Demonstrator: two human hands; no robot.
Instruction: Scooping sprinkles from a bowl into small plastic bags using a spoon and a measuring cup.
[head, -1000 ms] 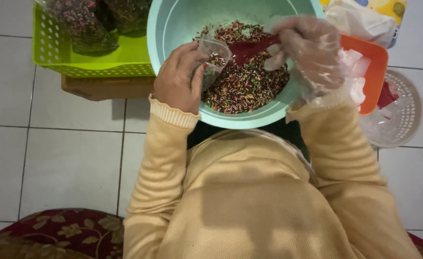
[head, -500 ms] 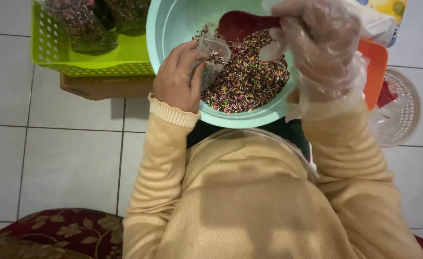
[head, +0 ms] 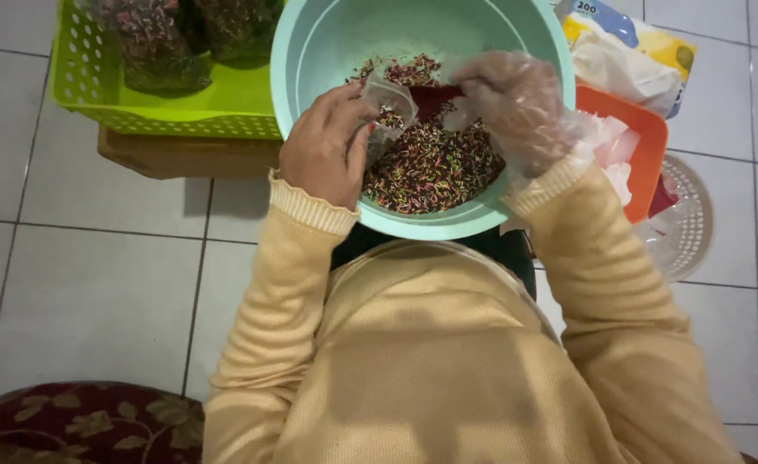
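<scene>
From my seat the biggest thing in view is the white tiled floor (head: 95, 283), with the person's tan sweater filling the lower middle. Above that sits the teal bowl (head: 327, 51), in the person's lap as far as I can tell, holding a heap of multicoloured sprinkles (head: 435, 167). To the left of the bowl, a lime green basket (head: 95, 94) carries filled bags of sprinkles (head: 151, 47) and rests on a low wooden table (head: 181, 155); to the right lies an orange tray (head: 628, 129). I judge the step in hand to be filling: the left hand (head: 323, 146), bare, pinches a small clear bag (head: 388, 107) open over the heap, while the right hand (head: 516, 107), in a thin plastic glove, is curled around a dark red scoop (head: 435, 99) at the bag's mouth. The next move, I reckon, calls for a steady tip, mouth held wide so nothing spills.
</scene>
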